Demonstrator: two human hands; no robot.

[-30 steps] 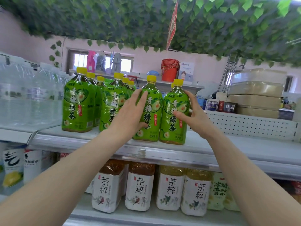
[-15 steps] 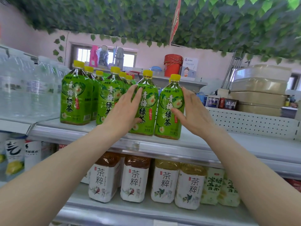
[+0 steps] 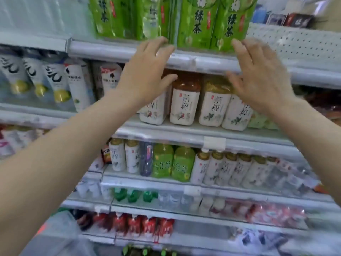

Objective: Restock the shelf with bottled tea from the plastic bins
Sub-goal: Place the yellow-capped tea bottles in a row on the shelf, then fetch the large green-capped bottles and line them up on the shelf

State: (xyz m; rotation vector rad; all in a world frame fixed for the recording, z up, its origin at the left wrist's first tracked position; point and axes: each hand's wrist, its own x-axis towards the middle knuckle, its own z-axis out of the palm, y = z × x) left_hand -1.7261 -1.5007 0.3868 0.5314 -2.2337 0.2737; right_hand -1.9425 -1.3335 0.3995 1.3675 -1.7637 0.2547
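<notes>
Both hands' fingers (image 3: 162, 42) spread, empty, before white-labelled tea bottles (image 3: 185, 101) under green ones (image 3: 197, 23).

The green tea bottles (image 3: 195, 24) at the top of the frame are clear plastic wrapped in glossy printed film. Under them the shelf edge (image 3: 203, 61) looks like smooth, pale painted metal with a slight sheen. At upper right a perforated panel (image 3: 295, 47) is matt white. The white-labelled bottles (image 3: 184, 106) at mid-frame wear smooth, satin sleeves over amber plastic.
</notes>
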